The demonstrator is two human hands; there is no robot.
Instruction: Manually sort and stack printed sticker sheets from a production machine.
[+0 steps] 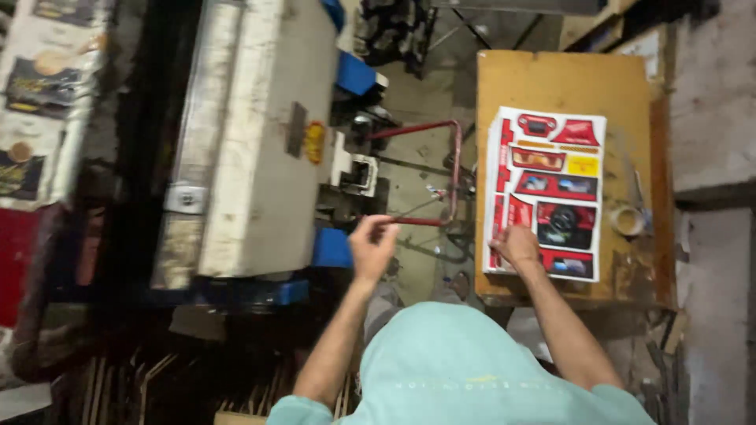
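Right now the left hand [372,245] curls around the red metal lever [441,173] beside the grey press machine [252,142]. Meanwhile the right hand [516,245] presses fingertips down on the near corner of the stack of printed red-and-white sheets [551,193], seemingly to peel one off; the stack lies on the wooden table [551,79], within easy reach.

Your wooden table and its load

Your worn wooden table [567,79] carries a stack of printed red-and-white sheets [547,193], with your right hand [516,245] resting on its near-left corner; a small roll of tape [628,220] lies just beside the stack.

Dim workshop light, murky shadow at lower left, whole frame softly motion-blurred, brightest on the right.
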